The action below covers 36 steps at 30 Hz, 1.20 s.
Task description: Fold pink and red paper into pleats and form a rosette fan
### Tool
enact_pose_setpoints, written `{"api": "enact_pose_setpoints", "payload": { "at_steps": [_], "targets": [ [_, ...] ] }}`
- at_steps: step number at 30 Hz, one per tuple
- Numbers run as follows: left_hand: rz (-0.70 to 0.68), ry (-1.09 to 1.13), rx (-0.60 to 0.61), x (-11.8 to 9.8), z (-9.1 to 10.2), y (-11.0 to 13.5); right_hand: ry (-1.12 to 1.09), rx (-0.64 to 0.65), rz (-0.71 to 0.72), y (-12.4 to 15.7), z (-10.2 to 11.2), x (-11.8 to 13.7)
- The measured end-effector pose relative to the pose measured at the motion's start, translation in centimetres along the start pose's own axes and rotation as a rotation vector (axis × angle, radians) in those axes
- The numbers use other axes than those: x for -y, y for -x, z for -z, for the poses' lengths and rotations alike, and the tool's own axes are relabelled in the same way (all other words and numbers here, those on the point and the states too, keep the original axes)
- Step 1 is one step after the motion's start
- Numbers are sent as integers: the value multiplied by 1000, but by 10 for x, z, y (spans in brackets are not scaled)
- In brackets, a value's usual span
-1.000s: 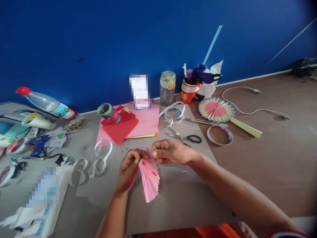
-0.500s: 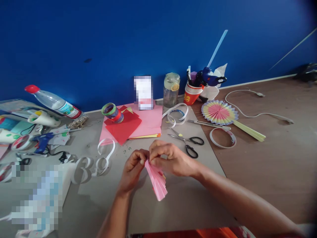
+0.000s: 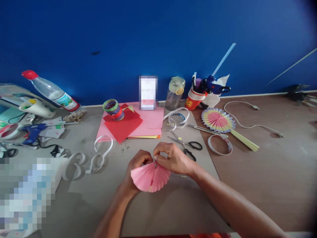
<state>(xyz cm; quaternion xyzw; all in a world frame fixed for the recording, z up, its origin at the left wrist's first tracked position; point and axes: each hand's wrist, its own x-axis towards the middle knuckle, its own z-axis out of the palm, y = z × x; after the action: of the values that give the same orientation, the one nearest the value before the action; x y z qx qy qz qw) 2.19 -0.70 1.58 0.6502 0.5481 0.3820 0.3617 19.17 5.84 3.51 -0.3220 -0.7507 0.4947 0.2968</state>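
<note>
A pink pleated paper fan (image 3: 148, 178) is spread into a half circle above the grey mat, its folds meeting at the top. My right hand (image 3: 172, 158) pinches it at that gathered point between thumb and fingers. Behind the fan's left part is my left hand (image 3: 138, 162), fingers curled at the same top edge; the paper hides some of them. Just beyond my right hand lie scissors (image 3: 184, 143) with black handles, partly covered by the hand.
Pink and red paper sheets (image 3: 123, 127) lie at the back, with a tape roll (image 3: 112, 110) on them. A finished pleated fan (image 3: 218, 119) with a yellow handle rests at right, near a white tape roll (image 3: 220, 144). White strips (image 3: 99, 158) curl at left. A bottle (image 3: 56, 94) leans on the wall.
The pink paper has opened from a narrow folded bundle into a wide half-circle fan. Both hands have stayed close together at its top. The view has shifted slightly.
</note>
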Motion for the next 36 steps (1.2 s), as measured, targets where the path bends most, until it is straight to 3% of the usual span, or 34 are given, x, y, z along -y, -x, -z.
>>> {"api": "enact_pose_setpoints", "payload": {
  "at_steps": [3,8,13,17,22,26,31,34,36],
  "targets": [
    [40,11,39,-3,3,2,1,26,-30,0,-1,0],
    [-12,50,-45,-6,0,5,-84,127,-160,-1,-2,-3],
    [-209,-88,-93,4,-1,5,-27,170,-203,-2,-2,-3],
    [-335,-255,-143,10,1,6,27,128,-77,-2,-2,-2],
    [-384,-191,-255,7,-2,7,88,79,107,0,-11,-3],
    [-181,60,-389,0,-1,9,151,95,194,2,-20,-2],
    [187,572,-749,4,7,0,163,92,175,2,-22,0],
    [289,679,-651,10,8,-4,145,50,158,1,-20,-2],
    [334,614,-546,10,7,-4,140,7,148,1,-18,-3]
  ]
}}
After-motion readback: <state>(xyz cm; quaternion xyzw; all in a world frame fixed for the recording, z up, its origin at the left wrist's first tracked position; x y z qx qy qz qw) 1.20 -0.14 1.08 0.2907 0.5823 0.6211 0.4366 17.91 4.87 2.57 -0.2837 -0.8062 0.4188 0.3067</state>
